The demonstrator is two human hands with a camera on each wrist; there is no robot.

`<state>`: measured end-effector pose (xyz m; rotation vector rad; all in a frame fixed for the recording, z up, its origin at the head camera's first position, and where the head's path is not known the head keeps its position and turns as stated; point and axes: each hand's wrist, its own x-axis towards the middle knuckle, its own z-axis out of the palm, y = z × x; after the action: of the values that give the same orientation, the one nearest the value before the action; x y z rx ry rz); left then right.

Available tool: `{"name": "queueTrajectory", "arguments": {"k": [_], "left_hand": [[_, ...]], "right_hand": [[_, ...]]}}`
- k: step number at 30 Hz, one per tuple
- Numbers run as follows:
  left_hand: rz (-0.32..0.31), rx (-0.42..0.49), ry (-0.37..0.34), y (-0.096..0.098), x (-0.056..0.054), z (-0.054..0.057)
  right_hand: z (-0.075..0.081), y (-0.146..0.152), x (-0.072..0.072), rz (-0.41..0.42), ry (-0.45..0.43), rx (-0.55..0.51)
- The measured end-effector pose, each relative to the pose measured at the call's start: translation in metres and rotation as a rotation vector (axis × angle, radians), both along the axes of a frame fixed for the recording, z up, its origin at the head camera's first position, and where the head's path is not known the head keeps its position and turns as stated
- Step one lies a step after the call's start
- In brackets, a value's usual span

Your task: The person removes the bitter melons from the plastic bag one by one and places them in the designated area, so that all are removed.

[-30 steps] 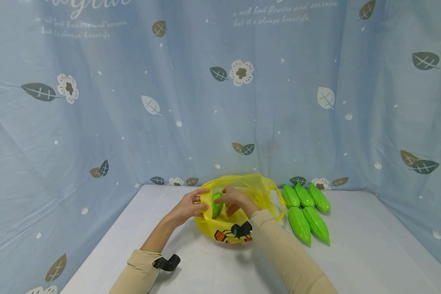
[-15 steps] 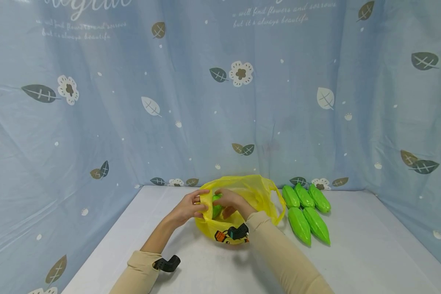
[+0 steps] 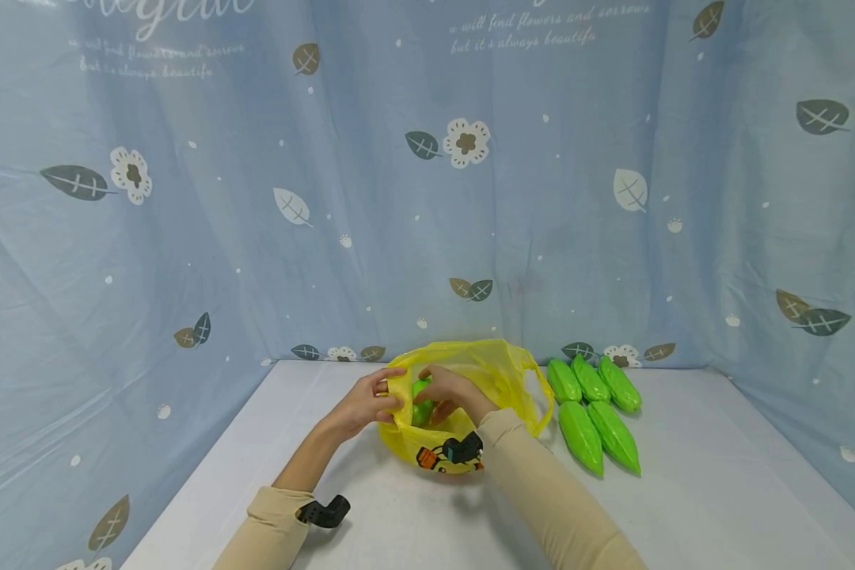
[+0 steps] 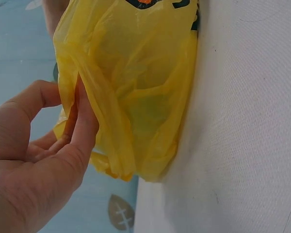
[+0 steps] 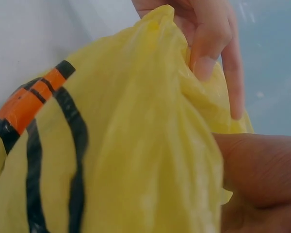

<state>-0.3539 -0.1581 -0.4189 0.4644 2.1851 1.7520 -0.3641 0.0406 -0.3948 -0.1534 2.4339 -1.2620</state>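
A yellow plastic bag (image 3: 509, 372) with an orange and black print stands open-mouthed on the table. My left hand (image 3: 362, 405) grips the left side of its rim, and folds of the plastic run between the fingers in the left wrist view. Inside the mouth, my right hand (image 3: 450, 389) holds a glossy green toy vegetable (image 3: 420, 405), long in shape, near the left wall. The right wrist view shows mostly the bag's wall, which hides the right fingers. A faint green shape (image 4: 149, 114) shows through the bag in the left wrist view.
Right of the bag, several similar green toy vegetables (image 3: 580, 438) lie in two rows on the white table (image 3: 712, 459). A bag handle (image 3: 544, 400) loops toward them. A blue patterned curtain (image 3: 541, 198) encloses the back and sides.
My right hand has shifted slightly left inside the bag, and the green toy vegetable there sits a little lower. The left hand keeps its hold on the rim.
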Motion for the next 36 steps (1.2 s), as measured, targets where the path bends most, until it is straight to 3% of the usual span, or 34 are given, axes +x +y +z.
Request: {"name": "queueTrajectory", "arguments": {"k": [20,29,36], "left_hand": [[-0.017,-0.004,0.014,-0.0003,0.0003,-0.0013],[0.001,-0.013,0.003,0.0000,0.0002,-0.0022],[-0.013,-0.009,0.016,-0.0007,-0.0011,-0.0031]], "right_hand": [[0.0046,0.0047,0.0010,0.009,-0.037,-0.033],[-0.0013,0.0050,-0.0021,-0.003,0.008,0.041],[0.0028,0.0040,0.0023,-0.020,0.011,0.038]]}}
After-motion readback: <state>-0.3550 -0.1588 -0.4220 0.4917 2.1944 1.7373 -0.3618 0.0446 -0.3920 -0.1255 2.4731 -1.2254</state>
